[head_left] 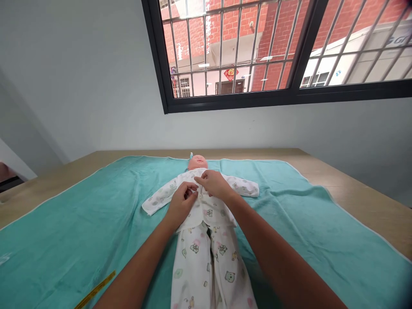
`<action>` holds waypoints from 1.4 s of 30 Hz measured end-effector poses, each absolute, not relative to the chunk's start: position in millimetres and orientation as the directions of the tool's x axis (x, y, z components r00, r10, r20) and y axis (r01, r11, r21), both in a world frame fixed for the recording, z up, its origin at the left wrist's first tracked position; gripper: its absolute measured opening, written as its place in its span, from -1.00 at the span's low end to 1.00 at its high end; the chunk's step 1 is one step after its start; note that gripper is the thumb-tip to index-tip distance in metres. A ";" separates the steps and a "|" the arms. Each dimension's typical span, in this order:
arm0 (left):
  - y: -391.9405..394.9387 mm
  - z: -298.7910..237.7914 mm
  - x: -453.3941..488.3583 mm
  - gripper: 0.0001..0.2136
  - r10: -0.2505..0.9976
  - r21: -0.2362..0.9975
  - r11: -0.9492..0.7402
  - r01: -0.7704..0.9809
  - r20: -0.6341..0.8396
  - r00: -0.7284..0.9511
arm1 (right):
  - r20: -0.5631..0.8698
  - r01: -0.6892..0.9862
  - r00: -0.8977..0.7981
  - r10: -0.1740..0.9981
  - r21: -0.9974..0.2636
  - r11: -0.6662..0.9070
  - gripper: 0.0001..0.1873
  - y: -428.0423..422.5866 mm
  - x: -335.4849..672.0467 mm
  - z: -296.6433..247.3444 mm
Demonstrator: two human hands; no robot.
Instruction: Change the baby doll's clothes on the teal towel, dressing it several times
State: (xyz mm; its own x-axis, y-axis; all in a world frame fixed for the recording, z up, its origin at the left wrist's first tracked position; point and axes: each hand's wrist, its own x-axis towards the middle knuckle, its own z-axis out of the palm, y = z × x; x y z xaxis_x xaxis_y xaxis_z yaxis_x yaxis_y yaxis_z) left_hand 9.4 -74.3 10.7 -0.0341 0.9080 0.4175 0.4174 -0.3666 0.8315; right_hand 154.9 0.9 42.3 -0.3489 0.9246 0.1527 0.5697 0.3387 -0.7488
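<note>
A baby doll (198, 162) lies on its back, head at the far end, dressed in a white printed baby jacket (209, 213) and matching trousers (193, 266). Both jacket sleeves stretch out to the sides. On the left of the front opening, my left hand (183, 199) pinches the jacket's edge, thumb and forefinger close together. Slightly higher and to the right, my right hand (214, 183) is closed with its fingertips at the jacket's chest opening. The small fastening between my fingers is hidden.
A turquoise blanket (96, 219) with a white edge covers most of the wooden table (354, 193). A yellow measuring tape (95, 289) lies at the lower left. The wall and a barred window (225, 51) stand behind the table.
</note>
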 end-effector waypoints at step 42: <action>-35.8 63.3 12.7 -0.77 0.996 0.975 0.081 0.208 -0.088 0.024 | 0.220 0.239 -0.524 0.823 -0.889 0.391 -0.79 17.3 183.5 39.7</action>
State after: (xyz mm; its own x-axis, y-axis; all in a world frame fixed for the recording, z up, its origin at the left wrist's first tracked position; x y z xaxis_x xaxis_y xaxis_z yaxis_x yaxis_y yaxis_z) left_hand 12.7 -35.8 63.3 0.0244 0.9958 -0.0883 0.2079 0.0813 0.9748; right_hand 183.5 17.3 39.7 -0.5243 0.8225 0.2204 0.2395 0.3908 -0.8888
